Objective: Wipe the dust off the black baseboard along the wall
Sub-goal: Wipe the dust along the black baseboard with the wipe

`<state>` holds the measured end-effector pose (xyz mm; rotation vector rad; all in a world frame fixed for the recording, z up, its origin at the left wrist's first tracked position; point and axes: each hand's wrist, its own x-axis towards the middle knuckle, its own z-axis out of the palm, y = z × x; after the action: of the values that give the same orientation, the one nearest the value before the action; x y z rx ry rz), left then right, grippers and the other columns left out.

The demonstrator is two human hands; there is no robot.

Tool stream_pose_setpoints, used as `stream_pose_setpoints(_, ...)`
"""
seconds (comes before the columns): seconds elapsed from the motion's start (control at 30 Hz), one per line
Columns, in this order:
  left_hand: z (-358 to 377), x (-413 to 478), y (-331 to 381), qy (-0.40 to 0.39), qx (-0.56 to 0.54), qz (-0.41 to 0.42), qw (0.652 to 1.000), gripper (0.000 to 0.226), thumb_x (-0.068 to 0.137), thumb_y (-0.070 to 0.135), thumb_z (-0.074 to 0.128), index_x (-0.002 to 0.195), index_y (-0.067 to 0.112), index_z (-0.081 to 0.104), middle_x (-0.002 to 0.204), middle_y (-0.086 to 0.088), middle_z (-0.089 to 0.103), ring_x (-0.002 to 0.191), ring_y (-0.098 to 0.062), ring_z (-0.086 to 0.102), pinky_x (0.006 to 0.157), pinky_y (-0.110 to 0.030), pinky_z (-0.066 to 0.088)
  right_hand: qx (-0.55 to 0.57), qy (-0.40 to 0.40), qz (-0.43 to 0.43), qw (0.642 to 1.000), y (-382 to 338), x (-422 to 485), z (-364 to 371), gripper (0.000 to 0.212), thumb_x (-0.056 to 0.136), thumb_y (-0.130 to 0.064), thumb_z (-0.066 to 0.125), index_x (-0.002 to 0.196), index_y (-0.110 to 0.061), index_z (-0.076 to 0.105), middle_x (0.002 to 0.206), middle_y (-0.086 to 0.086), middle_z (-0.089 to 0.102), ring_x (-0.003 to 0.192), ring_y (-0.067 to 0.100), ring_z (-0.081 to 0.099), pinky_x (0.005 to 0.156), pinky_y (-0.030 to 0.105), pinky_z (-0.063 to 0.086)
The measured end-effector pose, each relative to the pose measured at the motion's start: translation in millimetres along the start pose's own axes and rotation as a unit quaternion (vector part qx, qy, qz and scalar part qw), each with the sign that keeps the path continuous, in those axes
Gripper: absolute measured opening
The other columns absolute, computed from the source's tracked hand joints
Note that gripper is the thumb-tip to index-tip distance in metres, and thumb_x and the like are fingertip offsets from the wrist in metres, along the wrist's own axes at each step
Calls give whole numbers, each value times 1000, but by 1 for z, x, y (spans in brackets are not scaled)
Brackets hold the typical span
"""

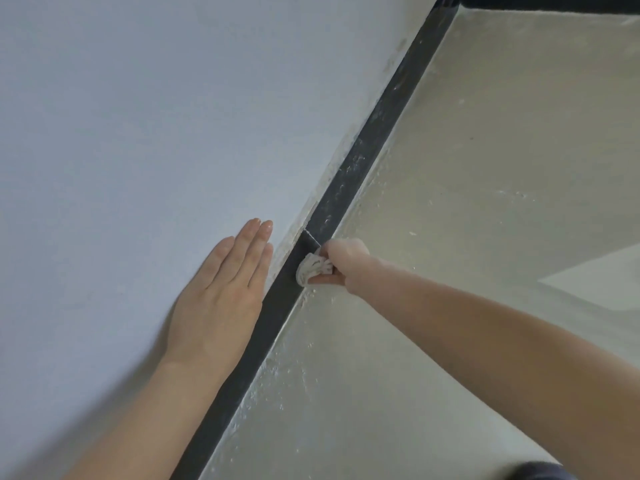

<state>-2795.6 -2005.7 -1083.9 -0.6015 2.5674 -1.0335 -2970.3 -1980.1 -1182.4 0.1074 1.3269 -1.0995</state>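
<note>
The black baseboard (367, 150) runs diagonally from the lower left to the top right, between the pale wall and the floor. Its far stretch carries whitish dust streaks; the near stretch below my hands looks darker and cleaner. My right hand (341, 261) is closed around a bunched white cloth (311, 268) and presses it against the baseboard. My left hand (225, 289) lies flat on the wall, fingers together and extended, just left of the baseboard, holding nothing.
The pale bluish wall (156, 116) fills the left side. The beige floor (485, 168) on the right is speckled with white dust along the baseboard. A second black baseboard (554, 1) meets the first at the top-right corner. A dark shape (540, 472) shows at the bottom edge.
</note>
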Motion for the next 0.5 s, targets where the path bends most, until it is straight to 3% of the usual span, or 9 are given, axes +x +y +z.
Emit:
stream_pose_setpoints(0.1, 0, 0, -1, -8, 3, 2, 1000, 70, 88, 23, 54, 146, 2, 23, 157, -15, 11, 145, -29, 2, 118, -38, -10, 48, 48, -54, 996, -34, 10, -16, 42, 89, -1, 48, 131, 4, 45, 124, 23, 55, 78, 23, 58, 62, 30, 60)
stream_pose_setpoints(0.17, -1, 0, -1, -9, 13, 7, 1000, 69, 89, 25, 51, 146, 3, 18, 157, -14, 9, 145, -30, 0, 118, -39, -12, 127, 71, -90, 985, -46, 11, -28, 41, 91, -1, 46, 131, 6, 44, 109, 17, 58, 75, 20, 60, 69, 28, 60)
stream_pose_setpoints(0.27, -2, 0, 1, 2, 25, 18, 1000, 67, 92, 29, 44, 147, 9, 11, 157, -13, 3, 146, -27, 0, 116, -40, -16, 271, 84, -104, 953, -43, 0, -39, 22, 96, -2, 42, 114, -1, 53, 99, 12, 62, 71, 19, 68, 77, 27, 59)
stream_pose_setpoints(0.33, -3, 0, 1, 2, 24, 16, 1000, 66, 92, 28, 44, 147, 10, 12, 157, -13, 5, 146, -26, 2, 116, -39, -15, 248, 108, -92, 958, -25, -9, -39, 19, 93, -4, 47, 110, -1, 54, 98, 15, 62, 70, 24, 68, 67, 32, 61)
stream_pose_setpoints(0.4, -4, 2, 1, 5, 7, 11, 1000, 65, 89, 24, 49, 146, 7, 21, 156, -12, 14, 145, -26, 8, 117, -38, -9, 206, 79, -42, 974, 1, -17, -29, 24, 91, -4, 49, 114, 2, 53, 102, 21, 60, 67, 27, 65, 55, 33, 60)
stream_pose_setpoints(0.5, -7, 2, 0, 14, 13, 22, 1000, 64, 91, 21, 42, 148, 7, 19, 158, -12, 8, 146, -27, 5, 116, -38, -9, 62, -4, 39, 997, 39, -33, 1, 27, 89, -3, 52, 114, 7, 54, 104, 25, 64, 76, 32, 67, 62, 37, 60)
